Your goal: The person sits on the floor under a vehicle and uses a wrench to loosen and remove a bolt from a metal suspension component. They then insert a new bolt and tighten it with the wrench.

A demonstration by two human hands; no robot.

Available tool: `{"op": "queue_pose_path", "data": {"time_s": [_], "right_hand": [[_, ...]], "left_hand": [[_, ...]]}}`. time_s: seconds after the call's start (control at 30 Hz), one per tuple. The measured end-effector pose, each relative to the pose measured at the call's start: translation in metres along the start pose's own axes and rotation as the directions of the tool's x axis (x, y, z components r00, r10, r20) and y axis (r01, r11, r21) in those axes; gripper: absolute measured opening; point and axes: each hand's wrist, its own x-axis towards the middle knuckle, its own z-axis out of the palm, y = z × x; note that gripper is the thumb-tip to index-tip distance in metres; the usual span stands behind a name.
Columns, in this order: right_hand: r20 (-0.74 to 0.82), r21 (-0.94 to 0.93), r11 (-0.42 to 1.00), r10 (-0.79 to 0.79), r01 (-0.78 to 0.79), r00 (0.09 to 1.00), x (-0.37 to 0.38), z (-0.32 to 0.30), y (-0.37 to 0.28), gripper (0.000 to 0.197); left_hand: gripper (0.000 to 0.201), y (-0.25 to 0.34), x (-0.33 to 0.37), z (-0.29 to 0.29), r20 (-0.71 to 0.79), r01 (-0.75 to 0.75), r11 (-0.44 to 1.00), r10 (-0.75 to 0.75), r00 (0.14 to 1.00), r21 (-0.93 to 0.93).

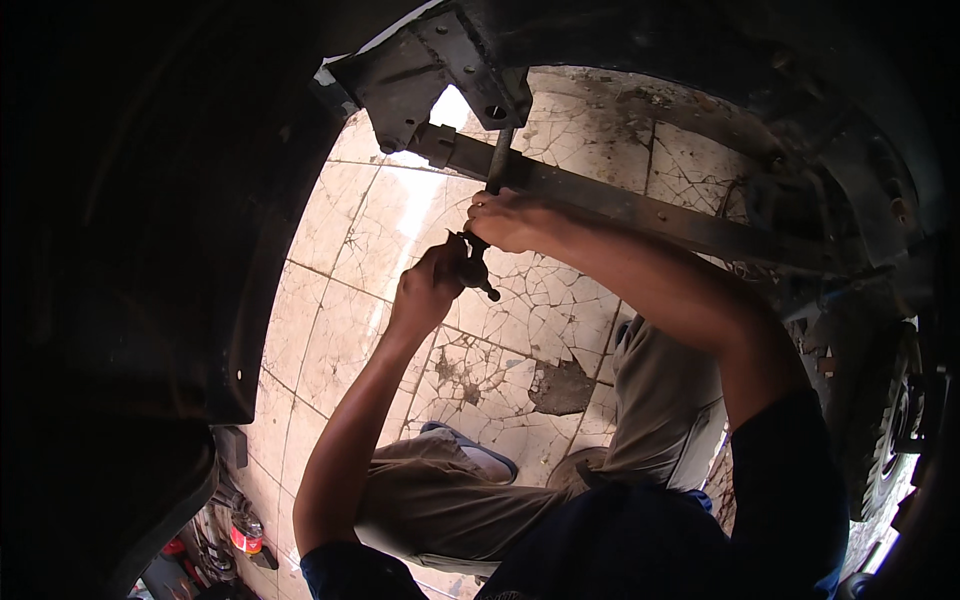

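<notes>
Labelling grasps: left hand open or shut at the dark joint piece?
Shut: the left hand curls around the dark joint piece, whose knobbed end sticks out beyond it. Grip force: cannot tell.

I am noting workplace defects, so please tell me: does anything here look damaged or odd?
The floor tiles are damaged: many show web-like cracks. Left of the right trouser leg lies a dark, ragged patch, where tile seems broken away.

Below me: floor [530, 325], pale tile, cracked; one patch [562, 388], bare, grey-brown. Ahead of me: light [412, 205], one bright streak. Around me: deep shadow [110, 220].
</notes>
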Motion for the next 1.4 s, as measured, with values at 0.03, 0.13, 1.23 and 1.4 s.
{"op": "queue_pose_path", "data": {"time_s": [0.03, 0.13, 1.23, 1.4], "right_hand": [[-0.044, 0.013, 1.000, -0.016, 0.017, 0.999, 0.000, 0.003, 0.000, 0.016], [-0.140, -0.007, 0.999, -0.033, 0.033, 0.990, 0.003, 0.014, 0.007, 0.014], [-0.022, 0.004, 1.000, 0.019, -0.019, 1.000, 0.000, 0.000, 0.001, 0.017], [0.019, 0.003, 1.000, 0.016, -0.016, 1.000, -0.001, -0.003, -0.003, 0.020]], "left_hand": [[0.026, 0.003, 0.000, -0.001, -0.013, 0.062, 0.998, -0.062, 0.998, -0.016], [0.031, -0.001, -0.002, 0.007, 0.077, 0.068, 0.985, -0.081, 0.994, 0.158], [0.029, -0.030, 0.000, 0.019, 0.119, 0.229, 0.966, -0.215, 0.969, -0.122], [0.028, -0.025, 0.001, 0.015, 0.034, 0.144, 0.964, -0.140, 0.990, -0.223]]}}
